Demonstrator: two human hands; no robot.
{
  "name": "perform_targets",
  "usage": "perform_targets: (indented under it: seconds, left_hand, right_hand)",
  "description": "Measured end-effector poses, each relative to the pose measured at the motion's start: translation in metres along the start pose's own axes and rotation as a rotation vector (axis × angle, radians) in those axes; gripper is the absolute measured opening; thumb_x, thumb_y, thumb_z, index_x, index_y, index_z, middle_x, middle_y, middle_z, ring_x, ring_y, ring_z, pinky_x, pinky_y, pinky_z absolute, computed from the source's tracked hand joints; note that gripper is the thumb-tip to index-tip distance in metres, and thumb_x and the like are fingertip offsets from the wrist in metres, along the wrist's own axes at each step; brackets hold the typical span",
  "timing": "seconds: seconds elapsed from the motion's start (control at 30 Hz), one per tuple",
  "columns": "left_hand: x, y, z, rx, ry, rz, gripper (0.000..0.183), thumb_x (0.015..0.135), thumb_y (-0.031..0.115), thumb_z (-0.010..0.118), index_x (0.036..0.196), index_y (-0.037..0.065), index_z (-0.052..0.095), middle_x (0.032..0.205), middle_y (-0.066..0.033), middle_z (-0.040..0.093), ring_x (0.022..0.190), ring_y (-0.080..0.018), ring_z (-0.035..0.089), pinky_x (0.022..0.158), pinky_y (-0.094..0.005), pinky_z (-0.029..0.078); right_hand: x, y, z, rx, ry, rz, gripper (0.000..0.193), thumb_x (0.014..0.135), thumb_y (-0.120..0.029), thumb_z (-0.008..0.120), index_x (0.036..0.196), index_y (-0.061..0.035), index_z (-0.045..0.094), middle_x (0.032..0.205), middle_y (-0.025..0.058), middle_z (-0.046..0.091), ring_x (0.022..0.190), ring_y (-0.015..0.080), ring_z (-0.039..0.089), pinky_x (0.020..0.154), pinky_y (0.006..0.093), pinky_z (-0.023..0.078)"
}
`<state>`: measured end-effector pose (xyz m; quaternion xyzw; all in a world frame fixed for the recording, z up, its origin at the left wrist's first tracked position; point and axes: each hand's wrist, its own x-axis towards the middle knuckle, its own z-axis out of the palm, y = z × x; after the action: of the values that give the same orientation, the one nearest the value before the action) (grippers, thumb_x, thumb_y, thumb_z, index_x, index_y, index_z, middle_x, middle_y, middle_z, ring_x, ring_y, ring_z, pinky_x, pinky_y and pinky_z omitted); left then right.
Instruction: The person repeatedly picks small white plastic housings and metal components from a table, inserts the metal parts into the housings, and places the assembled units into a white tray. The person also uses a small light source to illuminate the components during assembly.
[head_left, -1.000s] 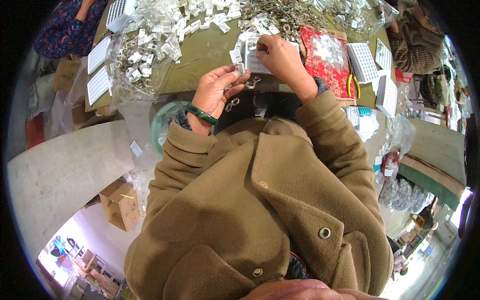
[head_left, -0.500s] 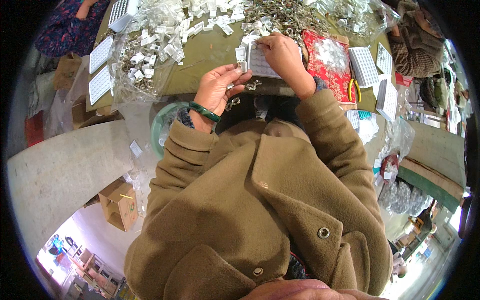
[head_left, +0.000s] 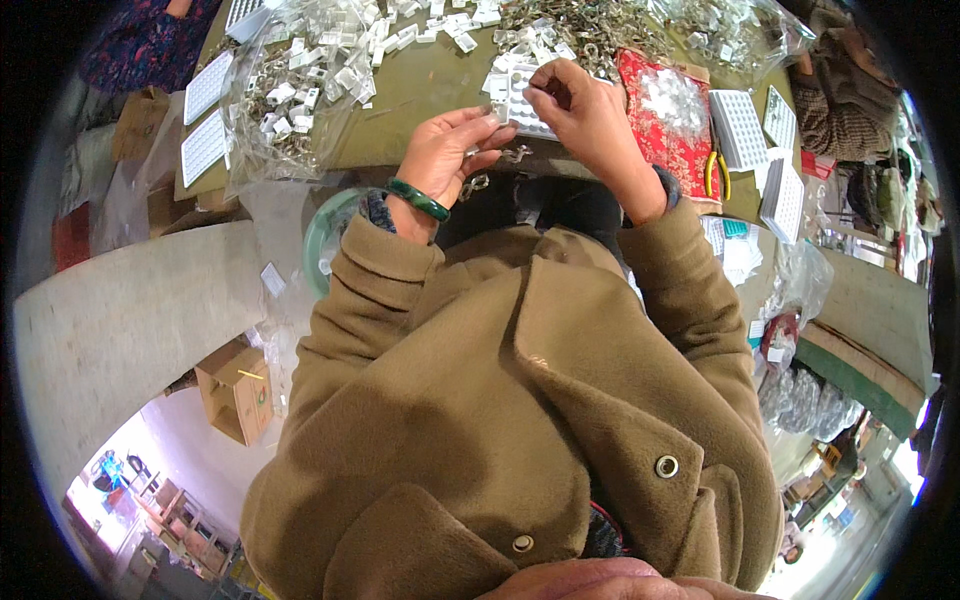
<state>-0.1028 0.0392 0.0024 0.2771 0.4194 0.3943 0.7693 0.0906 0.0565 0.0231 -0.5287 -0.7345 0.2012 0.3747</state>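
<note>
My left hand [head_left: 448, 155], with a green bangle [head_left: 418, 198] on the wrist, holds small metal pieces in its curled fingers just below the table edge. My right hand [head_left: 585, 120] pinches a small part over a white gridded tray [head_left: 520, 100] that lies at the near edge of the olive table [head_left: 420, 85]. Both hands nearly touch at the tray's left corner. Small metal ring pieces [head_left: 475, 185] dangle below the left hand. My brown coat sleeves fill the lower view.
Heaps of small clear and white parts [head_left: 320, 60] and metal bits [head_left: 580, 25] cover the table. A red patterned bag [head_left: 665, 130], more white gridded trays [head_left: 740, 130], yellow pliers [head_left: 712, 172], a green bowl [head_left: 325, 235], a cardboard box [head_left: 235, 390]. Other people sit at the far left and far right.
My left hand has risen toward the tray and now meets the right hand's fingers. The right hand has stayed over the tray, shifting only slightly.
</note>
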Motion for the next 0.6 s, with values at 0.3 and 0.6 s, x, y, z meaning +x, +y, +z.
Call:
perform_targets:
  seconds: [0.3, 0.6]
  left_hand:
    - [-0.005, -0.005, 0.009, 0.089, 0.015, 0.084, 0.025, 0.090, 0.010, 0.061, 0.113, 0.000, 0.061, 0.097, -0.0047, 0.068, 0.088, -0.0101, 0.066, 0.064, -0.0168, 0.053]
    - [-0.010, -0.009, 0.002, 0.029, 0.039, 0.027, 0.024, 0.090, 0.011, 0.062, 0.112, 0.001, 0.062, 0.096, -0.0065, 0.068, 0.088, -0.0129, 0.067, 0.064, -0.0176, 0.054]
  right_hand:
    - [-0.019, -0.021, 0.009, -0.025, -0.005, -0.095, 0.010, 0.080, -0.012, 0.062, 0.087, -0.0057, 0.058, 0.080, 0.0145, 0.060, 0.076, 0.0355, 0.061, 0.064, 0.0406, 0.049]
    - [-0.026, -0.016, 0.013, 0.082, -0.033, -0.099, 0.008, 0.079, -0.009, 0.062, 0.085, -0.0067, 0.066, 0.076, 0.0126, 0.062, 0.071, 0.0347, 0.061, 0.062, 0.0396, 0.050]
